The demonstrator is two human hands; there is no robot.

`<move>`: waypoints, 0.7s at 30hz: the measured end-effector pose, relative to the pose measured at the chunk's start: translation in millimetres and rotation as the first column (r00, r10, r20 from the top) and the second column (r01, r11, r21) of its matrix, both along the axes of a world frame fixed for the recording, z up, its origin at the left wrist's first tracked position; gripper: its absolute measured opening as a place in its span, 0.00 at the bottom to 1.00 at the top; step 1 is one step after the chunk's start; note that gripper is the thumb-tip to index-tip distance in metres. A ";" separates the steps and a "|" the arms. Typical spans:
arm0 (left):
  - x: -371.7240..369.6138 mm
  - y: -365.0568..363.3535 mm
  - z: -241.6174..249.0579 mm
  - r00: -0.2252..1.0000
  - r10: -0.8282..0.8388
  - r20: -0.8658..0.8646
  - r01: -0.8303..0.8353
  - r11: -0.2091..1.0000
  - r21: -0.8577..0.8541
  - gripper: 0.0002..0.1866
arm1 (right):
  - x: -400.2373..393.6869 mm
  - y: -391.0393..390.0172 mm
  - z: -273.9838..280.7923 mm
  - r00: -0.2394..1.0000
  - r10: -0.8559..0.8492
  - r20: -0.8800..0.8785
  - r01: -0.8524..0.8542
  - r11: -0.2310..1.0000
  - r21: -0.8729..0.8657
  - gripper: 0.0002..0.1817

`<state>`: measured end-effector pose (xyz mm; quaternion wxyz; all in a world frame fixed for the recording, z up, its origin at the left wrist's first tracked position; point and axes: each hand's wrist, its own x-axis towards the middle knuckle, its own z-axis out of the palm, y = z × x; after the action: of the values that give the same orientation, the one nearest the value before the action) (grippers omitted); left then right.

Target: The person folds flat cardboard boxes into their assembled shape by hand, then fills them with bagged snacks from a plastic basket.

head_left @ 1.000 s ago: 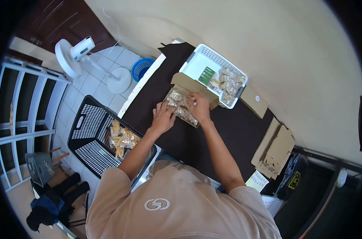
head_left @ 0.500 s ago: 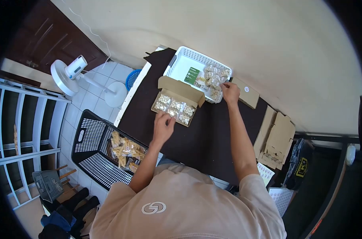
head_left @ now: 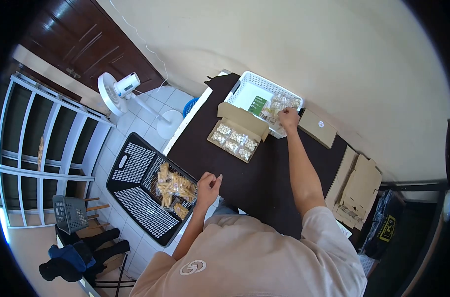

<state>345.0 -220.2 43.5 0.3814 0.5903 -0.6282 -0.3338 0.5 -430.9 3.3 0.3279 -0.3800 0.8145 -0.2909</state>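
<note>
On the dark table stands an open cardboard box holding several small clear packets of pale pieces. Behind it a white basket holds more such packets and a green card. My right hand is over the basket's right part, fingers bent down at the packets; what they pinch, if anything, is too small to tell. My left hand is near the table's front left edge, away from the box, with fingers curled and nothing visible in them.
A closed box lies right of the basket, with flattened cardboard farther right. A black crate with bagged yellow sticks stands at the left. A white fan stands on the floor beyond.
My left hand has drawn back from the packets in the open box towards the table's front edge. My right hand stays at the basket, now further over its packets. The view has shifted.
</note>
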 end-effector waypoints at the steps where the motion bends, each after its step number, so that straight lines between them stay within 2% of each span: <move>1: -2.5 1.6 1.7 1.000 0.006 -0.015 -0.006 1.000 -0.003 0.16 | -5.8 6.3 -2.5 1.000 -0.003 -0.002 0.003 1.000 -0.005 0.11; 3: -12.3 -1.0 10.7 0.999 0.012 -0.045 -0.012 1.000 -0.011 0.16 | -16.2 27.5 -10.0 0.948 0.066 0.311 0.052 0.932 -0.358 0.06; 4: -18.6 -6.4 16.7 0.997 0.021 -0.071 -0.022 1.000 -0.015 0.17 | -18.6 42.1 4.9 0.950 0.058 0.308 0.060 0.930 -0.362 0.06; 6: -34.0 -20.6 26.5 0.997 -0.008 -0.076 0.006 1.000 -0.031 0.15 | -23.7 79.3 43.0 0.866 0.224 0.446 0.027 0.871 -0.490 0.04; 7: -46.9 -29.0 37.4 0.980 -0.062 -0.188 0.053 0.997 -0.052 0.12 | -23.7 97.7 63.1 0.870 0.213 0.445 0.037 0.871 -0.490 0.04; 9: -76.6 -42.2 67.9 0.920 -0.175 -0.351 0.171 0.984 -0.043 0.07 | -22.4 133.5 103.2 0.770 0.350 0.534 0.016 0.825 -0.565 0.05; 10: -93.5 -46.2 87.7 0.885 -0.228 -0.405 0.245 0.969 -0.012 0.08 | -22.3 151.0 120.9 0.775 0.339 0.533 0.027 0.825 -0.564 0.05; 13: -144.8 -51.5 127.3 0.805 -0.432 -0.407 0.421 0.899 -0.119 0.19 | -23.4 197.8 162.0 0.693 0.441 0.571 -0.024 0.805 -0.593 0.12; 14: -158.9 -52.3 130.8 0.760 -0.492 -0.424 0.489 0.863 -0.125 0.21 | -23.6 212.0 171.3 0.698 0.432 0.571 -0.014 0.806 -0.592 0.12; 16: -179.3 -49.9 129.4 0.725 -0.534 -0.435 0.532 0.835 -0.139 0.19 | -23.6 237.4 185.1 0.691 0.465 0.553 -0.021 0.778 -0.628 0.14; 18: -192.0 -45.8 129.2 0.564 -0.618 -0.548 0.750 0.660 0.026 0.16 | -26.1 255.9 186.8 0.698 0.460 0.549 -0.001 0.767 -0.641 0.14; 19: -199.2 -40.2 125.8 0.555 -0.582 -0.595 0.745 0.666 0.044 0.10 | -27.7 263.7 185.7 0.699 0.451 0.555 0.019 0.764 -0.645 0.14; 21: -207.1 -29.9 123.9 0.534 -0.581 -0.614 0.755 0.655 0.038 0.08 | -32.9 276.2 179.0 0.708 0.429 0.561 0.047 0.764 -0.643 0.14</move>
<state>137.9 -250.1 167.4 0.2915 0.2275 -0.6101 -0.7007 -32.4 -154.6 182.3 0.4901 -0.4189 0.4482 -0.6192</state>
